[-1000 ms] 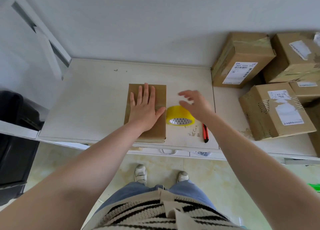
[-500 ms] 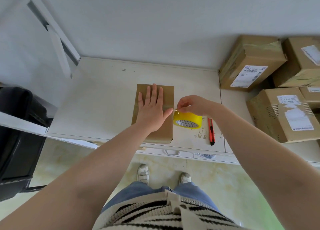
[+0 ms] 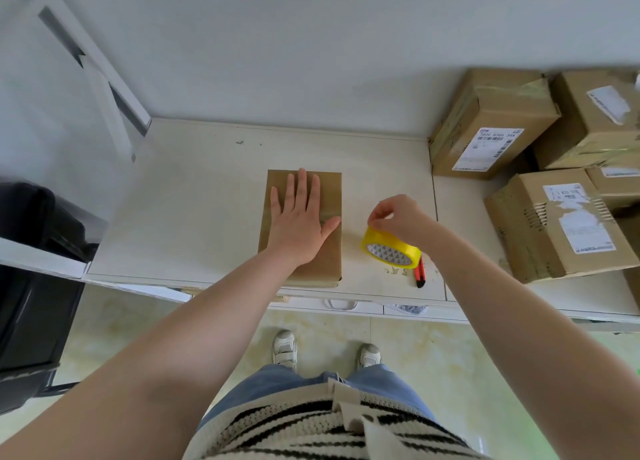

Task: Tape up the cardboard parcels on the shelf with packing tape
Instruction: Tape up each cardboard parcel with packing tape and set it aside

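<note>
Near the shelf's front edge: parcel pinned, tape roll just to its right.
Your left hand point(image 3: 300, 222) lies flat, fingers straight, on the smooth brown cardboard parcel point(image 3: 301, 229), whose long axis runs front to back on the shelf point(image 3: 194, 196). Your right hand point(image 3: 398, 219), the nearer one, pinches the top rim of the glossy yellow packing tape roll point(image 3: 390, 249); a red utility knife point(image 3: 420, 275) lies beside it.

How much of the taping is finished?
Looks done: one strip of tape already crosses the flat parcel. In hand: the left hand lies flat on that parcel while the right hand pinches the top of the yellow tape roll. Left: probably more strips; the boxes on the right show older tape, the red knife lies unused.
</note>
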Demonstrator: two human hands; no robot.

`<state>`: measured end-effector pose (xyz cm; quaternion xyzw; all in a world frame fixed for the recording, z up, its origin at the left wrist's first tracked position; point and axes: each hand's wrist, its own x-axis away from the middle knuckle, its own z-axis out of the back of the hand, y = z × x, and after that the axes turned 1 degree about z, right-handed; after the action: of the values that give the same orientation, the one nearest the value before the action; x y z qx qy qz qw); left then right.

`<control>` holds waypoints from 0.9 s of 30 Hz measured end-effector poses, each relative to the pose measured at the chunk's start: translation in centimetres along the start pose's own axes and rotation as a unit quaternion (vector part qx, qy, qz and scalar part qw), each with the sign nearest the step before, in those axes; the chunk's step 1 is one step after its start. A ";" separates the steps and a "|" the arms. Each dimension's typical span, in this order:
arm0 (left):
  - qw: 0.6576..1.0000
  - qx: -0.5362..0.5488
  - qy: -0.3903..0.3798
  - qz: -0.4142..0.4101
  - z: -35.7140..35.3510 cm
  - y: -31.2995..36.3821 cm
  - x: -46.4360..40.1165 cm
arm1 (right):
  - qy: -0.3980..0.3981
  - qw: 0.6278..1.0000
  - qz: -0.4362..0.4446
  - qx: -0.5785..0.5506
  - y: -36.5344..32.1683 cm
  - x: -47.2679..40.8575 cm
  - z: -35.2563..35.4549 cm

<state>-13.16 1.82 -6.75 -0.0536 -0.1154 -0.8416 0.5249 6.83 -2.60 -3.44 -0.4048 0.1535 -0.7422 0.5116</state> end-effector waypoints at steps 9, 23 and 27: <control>0.956 0.193 0.184 -0.117 2.0 3.7 2.3 | 0.155 0.974 0.009 -0.164 -0.4 4.5 1.4; 0.801 0.577 -0.001 0.157 7.7 6.1 2.1 | 0.185 0.953 0.119 -0.211 -3.4 6.6 -0.8; 0.796 0.586 -0.066 0.137 8.8 5.5 2.5 | 0.207 0.939 0.139 -0.235 -3.0 6.3 -1.0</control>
<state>-9.57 -0.48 3.01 0.1935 -0.6123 -0.5271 0.5566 3.29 -7.05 0.65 -0.3253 0.4809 -0.6740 0.4568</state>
